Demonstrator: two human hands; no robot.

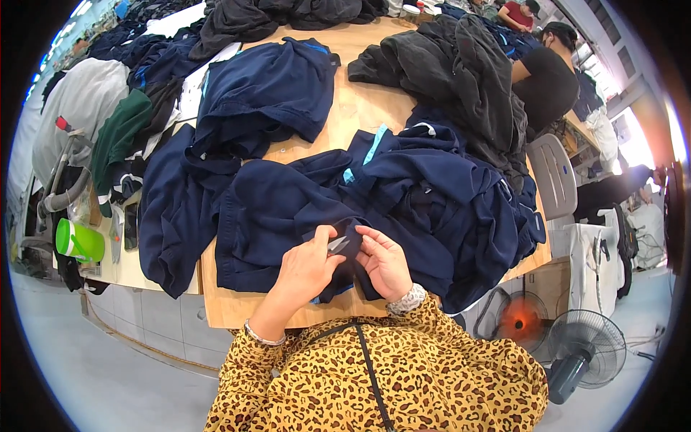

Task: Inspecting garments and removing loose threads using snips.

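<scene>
While the left hand [306, 270] closes around small metal snips [336, 245], blades angled toward two o'clock, the right hand [386, 268] pinches a fold of navy cloth [348, 265] between thumb and fingers. That fold sits between the hands, at six o'clock on the wooden table [224, 306]. Beyond them, another navy garment [270, 86] lies at eleven, a dark grey heap [453, 72] at one. Farther out come a green tub [88, 242] at nine and, past one o'clock, a person in black [548, 83].
</scene>
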